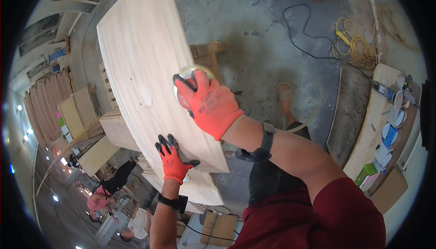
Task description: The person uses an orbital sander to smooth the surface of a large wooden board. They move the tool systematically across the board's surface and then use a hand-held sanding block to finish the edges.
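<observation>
A large pale wooden panel [136,54] with a raised border along its right side lies in front of me, running away to the upper left. My right hand [211,106], in an orange-red glove with dark fingertips, is closed over a round handheld sander [182,99] that rests on the panel near its right edge. Much of the sander is covered by the fingers. Closer to me, my left hand [175,162], gloved alike, lies on the panel with its fingers spread and holds nothing.
A thin pale hose [313,119] loops beside my right arm. Coiled yellow cable [361,51] and a black cord lie on the floor at the far right. A bench [363,131] there holds discs and tools. Two other people [102,199] are at lower left, near stacked boards [50,99].
</observation>
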`<state>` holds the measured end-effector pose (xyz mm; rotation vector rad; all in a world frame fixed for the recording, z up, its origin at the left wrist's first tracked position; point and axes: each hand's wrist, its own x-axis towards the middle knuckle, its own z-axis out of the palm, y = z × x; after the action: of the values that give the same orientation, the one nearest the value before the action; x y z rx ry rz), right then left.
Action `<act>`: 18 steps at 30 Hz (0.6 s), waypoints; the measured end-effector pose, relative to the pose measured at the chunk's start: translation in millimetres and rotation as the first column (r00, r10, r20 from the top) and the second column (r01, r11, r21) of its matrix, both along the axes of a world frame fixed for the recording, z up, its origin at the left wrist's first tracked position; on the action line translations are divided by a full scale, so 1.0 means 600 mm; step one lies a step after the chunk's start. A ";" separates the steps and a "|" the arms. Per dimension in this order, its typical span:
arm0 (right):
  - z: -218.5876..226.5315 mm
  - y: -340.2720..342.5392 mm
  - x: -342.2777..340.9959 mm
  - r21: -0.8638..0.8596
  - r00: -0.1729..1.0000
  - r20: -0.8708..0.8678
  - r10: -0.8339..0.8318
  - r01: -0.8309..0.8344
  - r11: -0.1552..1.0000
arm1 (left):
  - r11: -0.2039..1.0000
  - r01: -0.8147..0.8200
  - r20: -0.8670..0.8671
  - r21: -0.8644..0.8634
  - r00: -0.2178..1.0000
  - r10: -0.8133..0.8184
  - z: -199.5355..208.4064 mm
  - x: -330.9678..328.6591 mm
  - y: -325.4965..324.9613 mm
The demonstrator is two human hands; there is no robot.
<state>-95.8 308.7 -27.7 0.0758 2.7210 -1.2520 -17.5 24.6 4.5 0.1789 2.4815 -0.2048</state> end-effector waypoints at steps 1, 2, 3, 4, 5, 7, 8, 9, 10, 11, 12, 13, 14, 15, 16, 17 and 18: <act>-0.010 0.012 -0.004 -0.088 0.998 -0.026 -0.065 0.063 0.994 | 1.000 -0.004 0.007 -0.004 1.000 0.004 0.001 0.004 -0.004; -0.022 0.024 -0.008 -0.176 0.990 -0.046 -0.132 0.122 0.977 | 1.000 -0.010 0.013 -0.009 1.000 0.010 -0.001 0.009 -0.012; -0.046 0.033 -0.012 -0.327 0.964 -0.112 -0.242 0.194 0.925 | 1.000 -0.013 0.019 -0.011 1.000 0.013 -0.002 0.008 -0.014; -0.081 0.038 -0.014 -0.475 0.921 -0.158 -0.355 0.244 0.845 | 0.999 -0.025 0.031 -0.024 0.999 0.025 -0.001 0.008 -0.014; -0.118 0.043 -0.018 -0.612 0.863 -0.184 -0.471 0.275 0.741 | 0.999 -0.033 0.043 -0.034 0.998 0.035 -0.003 0.005 -0.011; -0.190 0.058 -0.026 -0.899 0.904 0.307 -0.297 0.378 0.222 | 0.998 -0.032 0.050 -0.045 0.998 0.034 -0.002 0.002 -0.008; -0.222 0.055 -0.033 -0.881 0.876 0.473 -0.092 0.468 -0.070 | 0.999 -0.024 0.044 -0.047 0.999 0.027 -0.004 0.001 -0.007; -0.249 0.046 -0.040 -0.837 0.849 0.528 0.008 0.522 -0.161 | 0.999 -0.011 0.036 -0.045 0.999 0.012 -0.006 -0.003 -0.004; -0.267 0.036 -0.047 -0.778 0.814 0.569 0.116 0.579 -0.245 | 0.999 -0.032 0.034 -0.036 0.999 0.033 -0.002 -0.006 0.002; -0.284 0.030 -0.051 -0.705 0.773 0.593 0.226 0.634 -0.318 | 0.998 -0.051 0.033 -0.027 0.998 0.052 0.003 -0.008 0.010; -0.280 0.029 -0.054 -0.706 0.755 0.627 0.194 0.655 -0.268 | 0.996 -0.082 0.037 -0.018 0.996 0.082 0.004 -0.007 0.009; -0.263 0.034 -0.056 -0.704 0.735 0.658 0.164 0.678 -0.213 | 0.997 -0.076 0.037 -0.024 0.996 0.077 0.004 -0.004 0.005; -0.247 0.039 -0.060 -0.698 0.715 0.687 0.130 0.698 -0.158 | 0.997 -0.069 0.037 -0.030 0.997 0.070 0.003 -0.003 0.001; -0.229 0.045 -0.067 -0.806 0.806 0.580 -0.120 0.589 0.063 | 0.998 -0.060 0.038 -0.029 0.997 0.061 0.001 -0.002 0.000; -0.205 0.052 -0.076 -0.778 0.833 0.429 -0.349 0.537 0.325 | 0.997 -0.073 0.046 -0.036 0.996 0.075 0.002 -0.001 -0.001; -0.177 0.051 -0.080 -0.654 0.843 0.139 -0.520 0.472 0.591 | 0.996 -0.084 0.054 -0.043 0.995 0.087 0.001 -0.001 -0.004; -0.135 0.055 -0.085 -0.429 0.801 -0.199 -0.565 0.448 0.785 | 0.995 -0.089 0.060 -0.046 0.994 0.091 0.003 -0.005 -0.004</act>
<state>-147.0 341.4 -108.8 0.6791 2.7612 -2.0688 -20.4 22.3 6.6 0.0540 2.4155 -0.2118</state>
